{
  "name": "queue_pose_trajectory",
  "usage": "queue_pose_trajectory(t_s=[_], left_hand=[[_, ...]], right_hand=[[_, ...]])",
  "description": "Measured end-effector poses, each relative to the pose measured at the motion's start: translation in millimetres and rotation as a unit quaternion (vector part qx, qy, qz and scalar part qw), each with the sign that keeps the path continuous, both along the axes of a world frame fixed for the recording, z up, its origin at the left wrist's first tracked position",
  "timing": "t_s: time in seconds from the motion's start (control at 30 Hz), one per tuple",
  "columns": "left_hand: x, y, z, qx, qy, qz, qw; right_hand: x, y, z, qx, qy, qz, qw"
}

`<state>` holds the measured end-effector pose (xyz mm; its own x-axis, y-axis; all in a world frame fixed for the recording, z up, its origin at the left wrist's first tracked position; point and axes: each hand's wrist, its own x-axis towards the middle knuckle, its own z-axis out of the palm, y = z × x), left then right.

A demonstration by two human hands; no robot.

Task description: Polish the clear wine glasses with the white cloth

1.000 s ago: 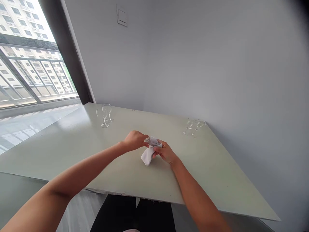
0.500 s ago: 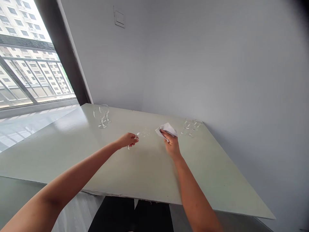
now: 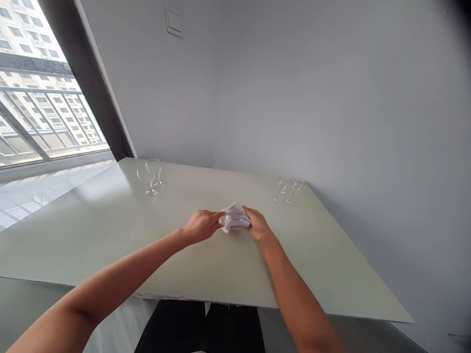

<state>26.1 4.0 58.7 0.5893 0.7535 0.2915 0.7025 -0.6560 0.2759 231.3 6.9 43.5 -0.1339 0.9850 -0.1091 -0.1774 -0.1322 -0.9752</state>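
Note:
Over the middle of the table, my left hand (image 3: pixel 204 225) is closed around the stem end of a clear stemmed glass (image 3: pixel 222 220). My right hand (image 3: pixel 256 223) grips a white cloth (image 3: pixel 234 215), which lies against the glass bowl and covers most of it. The two hands face each other, with the cloth and glass between them. Whether the cloth is paper or fabric I cannot tell.
Two stemmed glasses (image 3: pixel 151 179) stand upright at the table's back left. More clear glasses (image 3: pixel 290 189) stand near the back right corner by the grey wall (image 3: pixel 331 98). The pale table (image 3: pixel 176 269) has its front edge close to my legs.
My right hand has brought the cloth leftward onto the glass. My left hand has moved slightly right and turned the glass, so the two hands now meet at it.

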Motion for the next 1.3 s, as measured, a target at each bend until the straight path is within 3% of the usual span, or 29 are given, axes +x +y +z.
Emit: queue_pose_trajectory(t_s=[0.03, 0.1, 0.23, 0.33, 0.5, 0.57, 0.67, 0.77, 0.9, 0.97, 1.03, 1.17, 1.23, 1.3], left_hand=[[3.5, 1.6, 0.4, -0.013, -0.023, 0.031, 0.999], [12.5, 5.1, 0.5, -0.035, -0.056, 0.098, 0.993], [36.3, 7.6, -5.8, -0.039, -0.09, 0.163, 0.982], [56.7, 3.6, -14.9, -0.007, -0.126, 0.157, 0.98], [76.0, -8.2, -20.4, 0.08, -0.193, 0.148, 0.967], [73.3, -11.2, -13.7, 0.06, -0.195, 0.133, 0.97], [60.4, -8.1, 4.6, -0.047, -0.221, 0.104, 0.969], [45.2, 3.8, 22.2, -0.191, -0.352, 0.127, 0.908], [32.3, 18.3, 25.7, -0.445, -0.489, -0.005, 0.75], [29.8, 22.0, 18.8, -0.504, -0.519, -0.029, 0.689], [28.7, 24.9, 9.6, -0.503, -0.552, 0.007, 0.665], [25.5, 33.0, -6.7, -0.489, -0.575, 0.061, 0.653], [20.7, 39.0, -12.5, -0.488, -0.584, 0.081, 0.643], [13.2, 45.2, -17.4, -0.483, -0.606, 0.101, 0.624]], right_hand=[[-0.4, 0.4, 0.2, -0.037, 0.072, -0.009, 0.997], [-9.0, -2.5, 0.9, -0.041, 0.175, -0.037, 0.983], [-37.2, -14.3, -1.0, 0.067, 0.207, -0.086, 0.972], [-48.2, -19.1, -6.5, 0.109, 0.154, -0.098, 0.977], [-43.5, -17.8, -9.9, 0.091, 0.097, -0.05, 0.99], [-37.7, -15.7, -7.4, 0.087, 0.096, -0.059, 0.99], [-29.6, -12.6, -3.1, 0.057, 0.127, -0.065, 0.988], [-26.5, -12.9, -1.3, 0.014, 0.175, 0.001, 0.984], [-31.6, -18.0, -2.6, -0.028, 0.208, 0.139, 0.968], [-34.4, -18.7, -4.1, -0.038, 0.187, 0.157, 0.969], [-35.1, -16.5, -6.3, -0.036, 0.13, 0.126, 0.983], [-28.6, -9.1, -10.5, 0.029, -0.039, 0.052, 0.997], [-24.5, -9.4, -9.6, 0.09, -0.137, 0.003, 0.986], [-23.9, -14.4, -5.9, 0.163, -0.239, -0.049, 0.956]])
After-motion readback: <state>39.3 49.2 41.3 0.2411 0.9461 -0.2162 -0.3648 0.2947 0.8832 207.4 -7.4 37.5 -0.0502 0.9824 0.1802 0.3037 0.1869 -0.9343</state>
